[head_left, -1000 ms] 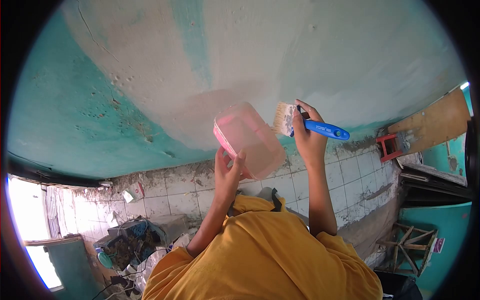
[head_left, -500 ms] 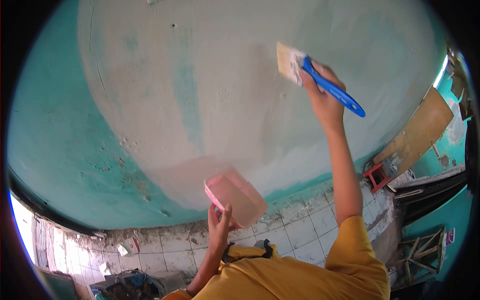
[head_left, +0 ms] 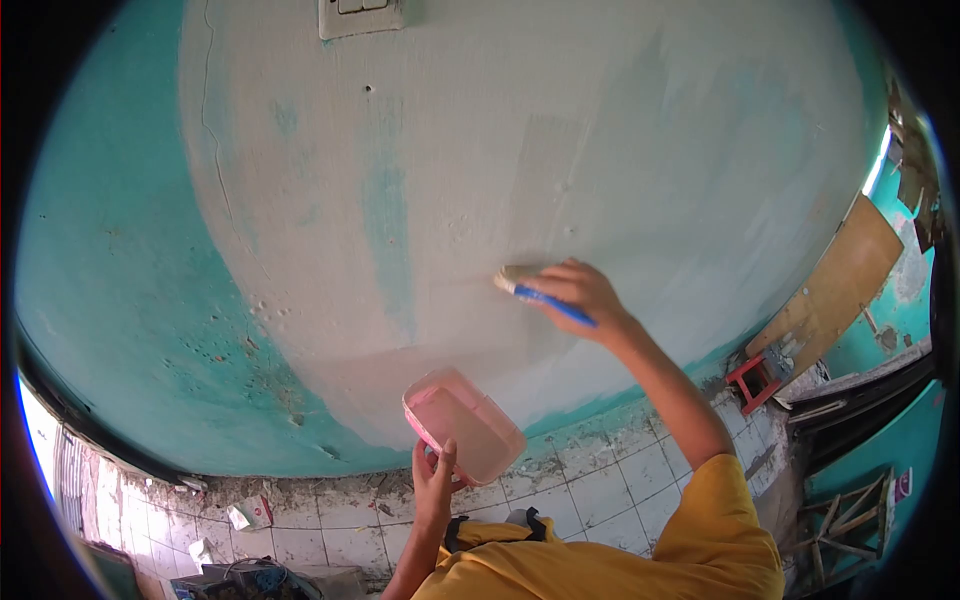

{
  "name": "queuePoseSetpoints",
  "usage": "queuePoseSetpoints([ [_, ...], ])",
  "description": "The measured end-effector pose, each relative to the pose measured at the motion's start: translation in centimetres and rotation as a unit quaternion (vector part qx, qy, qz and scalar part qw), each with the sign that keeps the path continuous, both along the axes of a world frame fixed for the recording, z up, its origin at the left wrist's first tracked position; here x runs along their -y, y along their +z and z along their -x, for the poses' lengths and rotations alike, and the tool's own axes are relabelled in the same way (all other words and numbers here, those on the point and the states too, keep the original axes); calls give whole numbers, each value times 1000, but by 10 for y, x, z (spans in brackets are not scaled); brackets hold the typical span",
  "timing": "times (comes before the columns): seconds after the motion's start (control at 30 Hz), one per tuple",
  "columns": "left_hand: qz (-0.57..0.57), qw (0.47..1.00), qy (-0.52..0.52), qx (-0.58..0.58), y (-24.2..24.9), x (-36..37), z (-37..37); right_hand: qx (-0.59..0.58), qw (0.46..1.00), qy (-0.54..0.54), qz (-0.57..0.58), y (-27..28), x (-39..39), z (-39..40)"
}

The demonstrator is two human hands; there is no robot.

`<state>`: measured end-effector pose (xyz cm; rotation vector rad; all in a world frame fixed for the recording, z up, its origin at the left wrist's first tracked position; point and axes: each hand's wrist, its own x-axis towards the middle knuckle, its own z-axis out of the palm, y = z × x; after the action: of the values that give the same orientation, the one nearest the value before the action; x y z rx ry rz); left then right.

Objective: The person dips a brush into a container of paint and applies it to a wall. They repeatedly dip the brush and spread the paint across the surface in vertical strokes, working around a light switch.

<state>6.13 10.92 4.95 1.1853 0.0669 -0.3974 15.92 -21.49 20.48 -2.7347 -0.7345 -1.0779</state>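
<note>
My right hand (head_left: 582, 292) grips a paintbrush (head_left: 555, 303) with a blue handle. Its pale bristles press on the wall (head_left: 460, 180), which wears a greyish-white coat over teal. A darker, wet-looking band runs on the wall above and below the brush. Lower down, my left hand (head_left: 433, 482) holds a pink plastic tub (head_left: 505, 440) by its left side, thumb over the rim. Greyish-white paint lies inside the tub, which is tilted toward me and in front of the wall's lower part.
A switch plate (head_left: 360, 18) is fixed at the wall's top. White floor tiles (head_left: 610, 495), dirty along the wall, run below. To the right are a red stool (head_left: 753, 382), a brown board (head_left: 845, 275) and a wooden frame (head_left: 850, 525). Cluttered items (head_left: 260, 580) lie at lower left.
My right hand has brought the brush down and to the left, from raised near the upper wall to contact with it. The tub has stayed nearly in place. The view has tilted up slightly.
</note>
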Motion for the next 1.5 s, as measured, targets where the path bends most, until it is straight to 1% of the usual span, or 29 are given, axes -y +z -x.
queuePoseSetpoints([
  [0.03,0,1000,-1,1,1,0,-1,-19,1000,-11,3,27,1,0],
  [0.07,-1,1000,-3,1,-2,0,-1,21,999,-23,36,55,5,-6],
  [0.17,-2,1000,-11,4,-14,1,-6,197,976,-47,84,142,23,-28],
  [0.2,-7,1000,-12,0,-16,2,-6,272,953,-42,131,173,21,-26],
  [0.23,-12,1000,-12,-5,-17,4,-6,272,953,-42,130,200,20,-24],
  [0.3,-12,1000,-15,-7,-12,6,-4,354,927,-51,108,232,21,-21],
  [0.4,-12,1000,-20,-8,-10,8,-1,366,919,-97,111,199,18,-20],
  [0.47,-15,1000,-26,-3,-11,8,2,322,931,-99,141,133,13,-21],
  [0.5,-7,1000,-22,-11,-12,7,3,277,944,-121,135,93,3,-17],
  [0.6,-3,1000,-18,-9,-9,2,5,120,987,-80,72,-5,-9,5],
  [0.63,1,1000,-7,-6,-8,2,4,30,994,-81,66,-23,-10,11],
  [0.7,-7,1000,-6,-7,-7,-2,2,-18,999,-5,29,-33,-8,11],
  [0.8,-9,1000,-11,-1,-10,-5,-3,-14,999,-11,30,16,11,1],
  [0.83,-5,1000,-15,4,-11,-6,-4,30,998,-7,47,43,21,-8],
  [0.87,-5,1000,-15,8,-11,-6,-3,139,982,34,120,80,27,-17],
  [0.9,-9,1000,-13,5,-11,-6,-3,137,987,-31,75,115,29,-16],
  [0.93,-12,1000,-10,2,-12,-5,-4,148,987,-43,46,153,30,-13],
  [0.97,-12,1000,-10,6,-12,-5,-4,197,975,-69,72,188,31,-12],
  [1.0,-23,1000,-19,11,-13,-5,-4,313,944,-29,102,218,34,-18],
  [1.03,-34,999,-27,15,-14,-4,-4,317,942,-28,103,235,25,-12],
  [1.1,-34,999,-28,7,-19,0,-3,366,929,-55,23,258,9,-6],
  [1.17,-36,999,-32,4,-20,1,-7,379,910,-116,121,198,29,-31],
  [1.2,-41,999,-36,2,-19,1,-6,305,933,-152,116,165,17,-26],
  [1.23,-47,998,-39,0,-17,1,-2,314,932,-109,146,130,14,-20],
  [1.3,-52,998,-39,2,-15,-2,0,187,973,-65,118,62,-1,-5],
  [1.33,-58,998,-38,2,-14,-1,2,120,982,-60,130,36,-4,3],
  [1.37,-57,998,-37,3,-15,-1,3,58,993,-36,96,18,-8,9],
  [1.43,-50,998,-45,-6,-16,-2,3,-28,997,-18,65,17,-6,11],
  [1.5,-58,997,-45,-9,-16,-2,3,11,997,-19,79,48,9,1],
])
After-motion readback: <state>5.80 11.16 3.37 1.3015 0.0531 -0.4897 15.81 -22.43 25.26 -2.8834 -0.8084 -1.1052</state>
